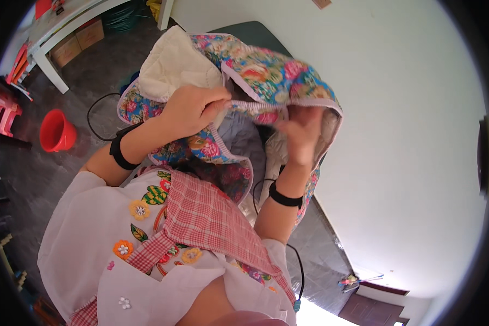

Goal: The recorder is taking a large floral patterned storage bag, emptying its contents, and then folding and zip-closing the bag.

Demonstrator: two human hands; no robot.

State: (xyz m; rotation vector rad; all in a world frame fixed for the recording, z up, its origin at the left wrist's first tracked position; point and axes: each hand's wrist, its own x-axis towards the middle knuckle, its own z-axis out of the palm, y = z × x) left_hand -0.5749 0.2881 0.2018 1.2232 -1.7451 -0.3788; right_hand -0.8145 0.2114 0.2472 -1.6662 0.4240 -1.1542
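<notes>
A quilted floral textile (265, 73), with cream padded lining and pink striped binding, is bunched up in front of me. It looks like a padded garment. My left hand (197, 106) pinches its striped edge between thumb and fingers, just below a turned-back flap of cream lining (179, 65). Under a raised fold at the right is my right hand (302, 134), blurred, its thumb apart from the fingers. The binding covers those fingertips. Grey cloth (242, 140) shows between the folds. The lower part of the textile is partly hidden behind my checked apron (208, 208).
A dark green panel (252, 34) stands behind the textile, beside a pale wall (399, 122). At left are a red bucket (58, 130), a pink plastic stool (4, 114) and a white table (51, 71) with cardboard boxes (79, 42) underneath. A black cable (90, 116) loops near my left arm.
</notes>
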